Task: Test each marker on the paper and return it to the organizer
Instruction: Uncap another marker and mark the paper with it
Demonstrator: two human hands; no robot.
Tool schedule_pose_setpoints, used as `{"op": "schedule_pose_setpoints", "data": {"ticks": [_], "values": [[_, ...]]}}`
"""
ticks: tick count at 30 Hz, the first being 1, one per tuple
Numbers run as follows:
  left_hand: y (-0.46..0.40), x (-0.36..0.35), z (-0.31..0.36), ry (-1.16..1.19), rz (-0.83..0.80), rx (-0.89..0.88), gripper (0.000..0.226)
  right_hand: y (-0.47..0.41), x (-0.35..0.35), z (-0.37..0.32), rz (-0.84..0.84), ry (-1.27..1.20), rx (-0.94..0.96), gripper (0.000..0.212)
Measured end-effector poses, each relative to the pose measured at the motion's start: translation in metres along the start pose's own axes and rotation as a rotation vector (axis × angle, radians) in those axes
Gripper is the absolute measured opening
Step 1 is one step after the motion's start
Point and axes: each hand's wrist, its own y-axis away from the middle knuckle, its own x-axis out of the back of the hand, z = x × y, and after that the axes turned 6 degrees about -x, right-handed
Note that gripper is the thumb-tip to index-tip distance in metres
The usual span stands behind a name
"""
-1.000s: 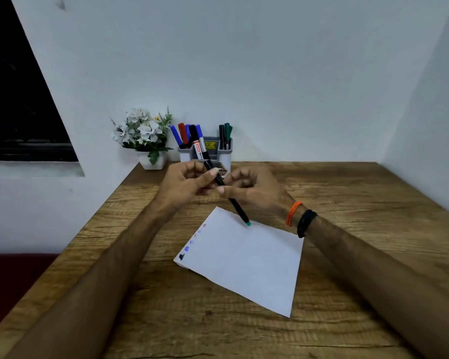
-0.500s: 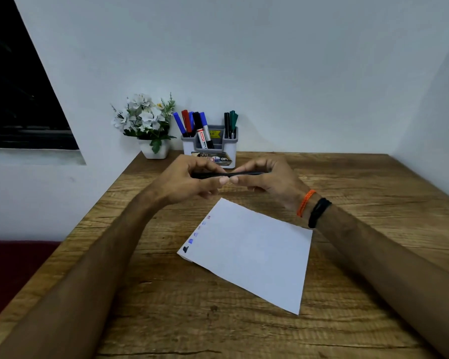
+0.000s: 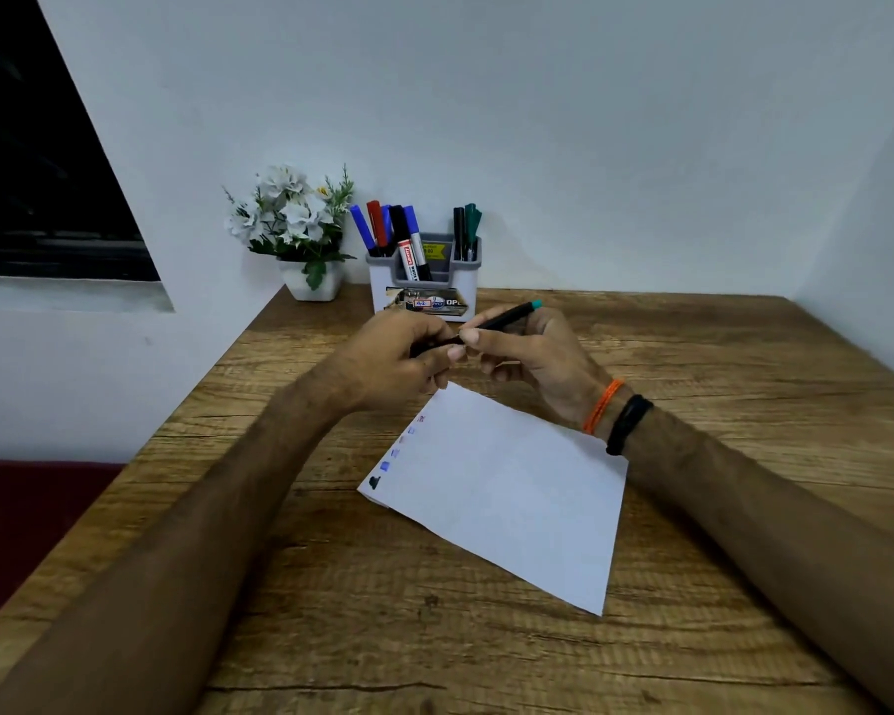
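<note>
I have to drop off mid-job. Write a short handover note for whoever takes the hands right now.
Both hands hold one thin black marker above the table: right hand has its grip on the barrel, teal end up and to the right; left hand pinches the other end, probably at the cap.
The paper lies flat below, with a row of small test marks along its left edge.
The organizer at the back holds the other markers.
Left to do: test this marker, return it, then any untested ones.
</note>
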Motion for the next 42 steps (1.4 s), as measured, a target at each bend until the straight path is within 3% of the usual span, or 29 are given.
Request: {"op": "schedule_pose_setpoints", "data": {"ticks": [4, 13, 26, 29, 32, 34, 37, 42], "values": [[0.000, -0.007, 0.002, -0.111, 0.017, -0.062, 0.016, 0.000, -0.007, 0.001, 0.002, 0.018, 0.015, 0.019], [0.001, -0.013, 0.001, -0.022, 0.019, -0.141, 0.020, -0.006, -0.010, 0.008, 0.008, -0.059, -0.006, 0.028], [0.000, -0.014, -0.002, -0.005, 0.060, -0.200, 0.018, 0.002, -0.004, 0.002, -0.001, -0.060, 0.030, 0.023], [0.000, -0.013, -0.007, -0.013, 0.063, -0.108, 0.026, 0.000, -0.001, 0.002, 0.028, -0.028, 0.080, 0.021], [0.000, -0.003, -0.015, -0.049, 0.029, 0.041, 0.048, -0.002, 0.003, 0.003, 0.071, -0.066, 0.061, 0.011], [0.002, 0.005, -0.020, -0.044, 0.029, 0.136, 0.043, -0.002, 0.005, 0.004, 0.048, -0.134, 0.009, 0.004], [0.004, 0.015, -0.024, -0.066, -0.028, 0.242, 0.034, -0.003, 0.005, 0.005, -0.049, -0.194, -0.076, 0.029], [0.010, 0.027, -0.023, -0.080, -0.315, 0.333, 0.070, -0.001, -0.001, 0.010, -0.171, -0.209, -0.163, 0.040]]}}
